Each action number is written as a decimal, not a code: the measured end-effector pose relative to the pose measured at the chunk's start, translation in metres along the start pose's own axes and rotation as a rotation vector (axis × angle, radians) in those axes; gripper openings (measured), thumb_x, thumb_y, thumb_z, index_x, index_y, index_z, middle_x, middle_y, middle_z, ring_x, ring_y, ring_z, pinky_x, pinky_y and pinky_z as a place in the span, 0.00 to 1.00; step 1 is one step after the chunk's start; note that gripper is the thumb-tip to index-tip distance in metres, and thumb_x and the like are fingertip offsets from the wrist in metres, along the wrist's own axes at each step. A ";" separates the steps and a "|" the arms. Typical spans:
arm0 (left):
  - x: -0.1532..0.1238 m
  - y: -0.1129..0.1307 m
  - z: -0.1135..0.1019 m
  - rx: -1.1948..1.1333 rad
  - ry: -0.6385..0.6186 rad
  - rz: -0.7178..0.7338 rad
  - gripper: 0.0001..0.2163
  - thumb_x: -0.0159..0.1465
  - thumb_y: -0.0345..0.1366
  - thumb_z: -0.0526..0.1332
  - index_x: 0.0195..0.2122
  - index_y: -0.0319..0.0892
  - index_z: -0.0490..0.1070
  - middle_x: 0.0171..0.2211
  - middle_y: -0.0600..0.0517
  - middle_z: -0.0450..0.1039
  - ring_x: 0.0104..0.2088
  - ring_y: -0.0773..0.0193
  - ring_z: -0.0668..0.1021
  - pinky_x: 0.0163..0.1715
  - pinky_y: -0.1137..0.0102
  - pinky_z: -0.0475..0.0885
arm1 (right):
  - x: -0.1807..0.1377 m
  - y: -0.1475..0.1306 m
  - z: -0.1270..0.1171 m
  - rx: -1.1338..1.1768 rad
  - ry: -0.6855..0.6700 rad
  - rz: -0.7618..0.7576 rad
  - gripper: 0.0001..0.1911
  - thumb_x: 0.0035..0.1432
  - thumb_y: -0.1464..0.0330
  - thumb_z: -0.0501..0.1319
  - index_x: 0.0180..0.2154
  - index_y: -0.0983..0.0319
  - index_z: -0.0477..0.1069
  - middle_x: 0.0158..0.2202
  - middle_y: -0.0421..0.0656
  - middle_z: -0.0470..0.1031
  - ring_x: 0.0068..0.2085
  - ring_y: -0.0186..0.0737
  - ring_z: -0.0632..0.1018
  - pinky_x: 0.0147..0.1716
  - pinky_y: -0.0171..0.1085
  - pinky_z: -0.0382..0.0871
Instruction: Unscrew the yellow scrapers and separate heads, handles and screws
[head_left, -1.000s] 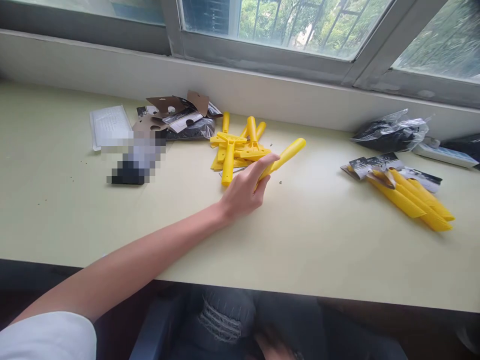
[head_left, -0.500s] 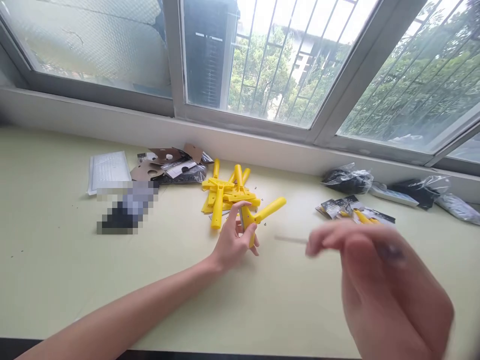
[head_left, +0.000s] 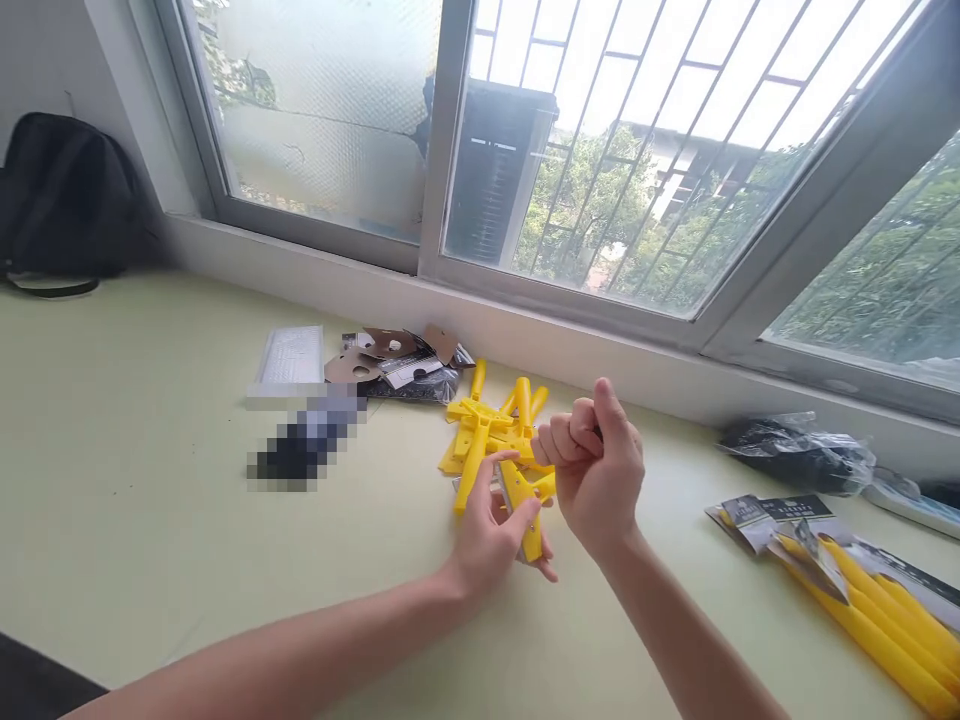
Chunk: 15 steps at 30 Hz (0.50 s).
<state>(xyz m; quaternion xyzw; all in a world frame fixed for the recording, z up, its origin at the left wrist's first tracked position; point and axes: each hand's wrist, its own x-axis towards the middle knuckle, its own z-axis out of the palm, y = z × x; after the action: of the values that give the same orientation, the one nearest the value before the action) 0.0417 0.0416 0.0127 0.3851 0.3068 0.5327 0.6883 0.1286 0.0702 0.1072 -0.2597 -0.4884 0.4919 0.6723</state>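
Observation:
My left hand (head_left: 491, 540) grips the head of a yellow plastic scraper (head_left: 523, 500) just above the pale green table (head_left: 150, 480). My right hand (head_left: 592, 465) is curled into a fist right over that scraper, thumb up; it seems to hold a thin dark tool, mostly hidden by the fingers. Just behind both hands lies a pile of several more yellow scrapers (head_left: 487, 425).
Brown card pieces and a dark plastic bag (head_left: 401, 365) lie left of the pile, with a white sheet (head_left: 289, 355) beside them. Packaged yellow scrapers (head_left: 862, 580) lie at the right, black bags (head_left: 795, 455) by the window sill. A black backpack (head_left: 64, 200) sits far left.
My right hand has come in from the right and closed into a fist above the scraper. My left hand has turned the scraper and pulled it nearer. The view has tilted up.

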 end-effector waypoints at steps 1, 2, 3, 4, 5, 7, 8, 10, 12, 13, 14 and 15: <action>-0.001 0.001 0.001 0.009 -0.002 0.005 0.28 0.62 0.41 0.67 0.60 0.48 0.55 0.28 0.57 0.70 0.21 0.63 0.78 0.21 0.61 0.81 | -0.001 0.004 -0.002 0.014 -0.001 0.021 0.34 0.64 0.52 0.60 0.18 0.59 0.43 0.16 0.31 0.40 0.19 0.28 0.46 0.19 0.33 0.47; -0.001 0.001 0.001 0.018 0.000 0.006 0.29 0.63 0.41 0.67 0.60 0.48 0.55 0.27 0.58 0.70 0.21 0.63 0.78 0.21 0.62 0.81 | -0.001 0.007 -0.004 0.023 -0.002 0.030 0.34 0.64 0.53 0.61 0.18 0.59 0.43 0.16 0.31 0.40 0.19 0.28 0.46 0.18 0.33 0.46; -0.001 0.002 0.001 0.027 0.005 0.007 0.29 0.63 0.41 0.67 0.61 0.48 0.55 0.27 0.58 0.70 0.20 0.62 0.78 0.21 0.62 0.80 | -0.001 0.008 -0.005 0.026 -0.004 0.029 0.34 0.64 0.53 0.62 0.18 0.59 0.43 0.16 0.31 0.40 0.18 0.27 0.46 0.18 0.33 0.46; -0.001 0.003 0.001 0.038 0.013 0.011 0.29 0.63 0.41 0.67 0.61 0.47 0.55 0.26 0.58 0.70 0.20 0.62 0.79 0.21 0.62 0.80 | -0.001 0.009 -0.006 0.024 -0.006 0.022 0.34 0.64 0.53 0.62 0.18 0.59 0.43 0.16 0.31 0.40 0.18 0.27 0.45 0.18 0.33 0.45; -0.001 0.004 0.001 0.048 0.018 0.020 0.29 0.63 0.41 0.66 0.61 0.47 0.55 0.26 0.58 0.70 0.21 0.62 0.79 0.22 0.62 0.80 | -0.001 0.009 -0.007 0.018 -0.008 0.011 0.34 0.64 0.52 0.61 0.18 0.59 0.43 0.16 0.31 0.40 0.18 0.27 0.45 0.18 0.33 0.45; 0.000 0.005 0.000 0.065 0.012 0.044 0.28 0.64 0.42 0.65 0.61 0.46 0.54 0.24 0.58 0.70 0.21 0.61 0.79 0.23 0.61 0.80 | -0.002 0.008 -0.007 0.006 -0.012 -0.010 0.34 0.64 0.52 0.61 0.18 0.58 0.43 0.16 0.31 0.41 0.18 0.27 0.46 0.18 0.33 0.45; 0.000 0.005 0.000 0.070 0.007 0.052 0.28 0.65 0.42 0.65 0.61 0.46 0.54 0.23 0.59 0.70 0.21 0.61 0.79 0.23 0.61 0.80 | -0.003 0.007 -0.006 0.001 -0.014 -0.018 0.34 0.65 0.53 0.61 0.18 0.58 0.43 0.15 0.31 0.41 0.18 0.27 0.46 0.17 0.33 0.45; 0.000 0.005 -0.001 0.068 0.003 0.047 0.27 0.65 0.41 0.64 0.61 0.47 0.53 0.23 0.59 0.70 0.21 0.62 0.78 0.23 0.63 0.80 | -0.005 0.006 -0.005 -0.004 -0.021 -0.022 0.34 0.64 0.53 0.61 0.18 0.58 0.43 0.15 0.31 0.41 0.18 0.26 0.46 0.17 0.33 0.45; 0.000 0.005 -0.001 0.046 0.013 0.028 0.28 0.64 0.41 0.66 0.61 0.48 0.53 0.25 0.59 0.70 0.21 0.62 0.78 0.22 0.64 0.79 | -0.005 0.008 -0.004 0.006 -0.032 -0.011 0.34 0.64 0.53 0.62 0.18 0.58 0.43 0.15 0.30 0.41 0.17 0.26 0.46 0.17 0.32 0.45; -0.001 0.005 0.000 0.031 0.018 0.018 0.29 0.63 0.41 0.66 0.61 0.48 0.53 0.27 0.58 0.70 0.21 0.62 0.79 0.21 0.64 0.79 | -0.005 0.009 -0.004 0.013 -0.038 -0.003 0.34 0.63 0.53 0.62 0.18 0.59 0.43 0.15 0.30 0.41 0.17 0.26 0.46 0.17 0.32 0.45; -0.001 0.006 0.000 0.015 0.022 0.009 0.30 0.63 0.41 0.67 0.61 0.49 0.52 0.28 0.58 0.70 0.21 0.62 0.79 0.21 0.64 0.79 | -0.005 0.010 -0.004 0.019 -0.044 0.005 0.34 0.63 0.53 0.62 0.18 0.59 0.43 0.15 0.30 0.41 0.17 0.25 0.46 0.17 0.32 0.45; -0.001 0.006 0.000 0.002 0.025 -0.001 0.30 0.62 0.41 0.67 0.60 0.49 0.52 0.29 0.58 0.70 0.21 0.62 0.79 0.21 0.64 0.79 | -0.004 0.011 -0.004 0.020 -0.048 0.013 0.34 0.63 0.53 0.62 0.18 0.59 0.43 0.14 0.30 0.41 0.17 0.25 0.46 0.17 0.32 0.45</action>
<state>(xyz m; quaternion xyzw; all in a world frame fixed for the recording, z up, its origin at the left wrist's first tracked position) 0.0386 0.0411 0.0184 0.3789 0.3160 0.5368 0.6844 0.1275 0.0711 0.0947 -0.2444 -0.4978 0.5073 0.6596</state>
